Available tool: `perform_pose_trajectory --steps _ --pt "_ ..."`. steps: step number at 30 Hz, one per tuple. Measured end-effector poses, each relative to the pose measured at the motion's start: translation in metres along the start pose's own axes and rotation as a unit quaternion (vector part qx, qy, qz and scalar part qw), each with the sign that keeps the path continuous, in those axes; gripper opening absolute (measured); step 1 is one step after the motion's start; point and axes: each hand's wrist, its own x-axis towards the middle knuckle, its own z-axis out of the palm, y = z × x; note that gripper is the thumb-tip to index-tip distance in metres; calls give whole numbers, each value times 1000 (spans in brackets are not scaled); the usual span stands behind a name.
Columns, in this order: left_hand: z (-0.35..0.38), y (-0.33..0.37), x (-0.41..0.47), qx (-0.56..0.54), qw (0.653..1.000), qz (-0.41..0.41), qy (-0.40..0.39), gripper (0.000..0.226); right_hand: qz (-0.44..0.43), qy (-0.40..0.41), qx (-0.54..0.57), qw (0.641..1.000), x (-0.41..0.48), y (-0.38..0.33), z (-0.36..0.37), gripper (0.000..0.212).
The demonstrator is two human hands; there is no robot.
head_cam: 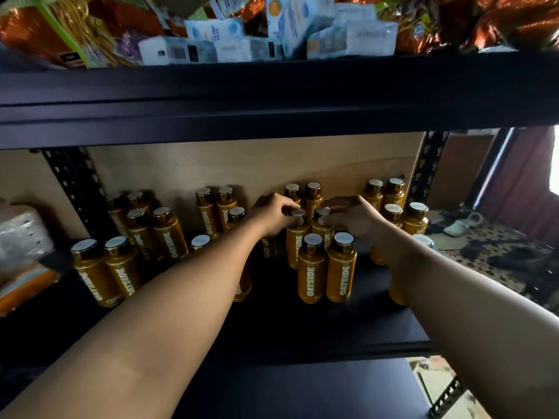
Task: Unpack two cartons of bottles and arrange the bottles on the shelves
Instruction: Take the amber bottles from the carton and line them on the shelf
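Note:
Several amber OATSIDE bottles with dark caps stand upright in pairs on the black shelf (302, 334). My left hand (273, 214) grips the cap of one bottle (295, 237) in the middle row. Beside it, my right hand (354, 220) grips the cap of the neighbouring bottle (322, 228). Two more bottles (326, 267) stand directly in front of these, and another pair (302, 195) stands behind against the wooden back panel. My forearms hide parts of other bottles.
The upper shelf beam (272, 98) runs just above my hands, loaded with white packets (260, 34) and foil snack bags (60, 28). Plastic-wrapped packs (21, 246) sit at the left end. A perforated post (426, 164) stands right, with floor and shoes (462, 223) beyond.

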Motion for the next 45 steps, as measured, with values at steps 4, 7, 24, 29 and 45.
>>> perform_pose_trajectory --steps 4,7,24,29,45 --pt "-1 -2 2 -5 1000 4 5 45 -8 -10 4 1000 0 -1 0 50" --pt "0 -3 2 -10 1000 -1 12 43 -16 -14 0 1000 1 1 -1 38" --pt "3 2 -3 5 1000 -2 25 43 -35 -11 -10 999 -1 -1 -4 27" --pt "1 3 -5 11 1000 -4 23 46 -45 -10 -16 999 -3 -3 -4 28" --pt "-5 4 -6 27 1000 -3 15 46 -44 -23 -25 998 -7 -11 -4 30"
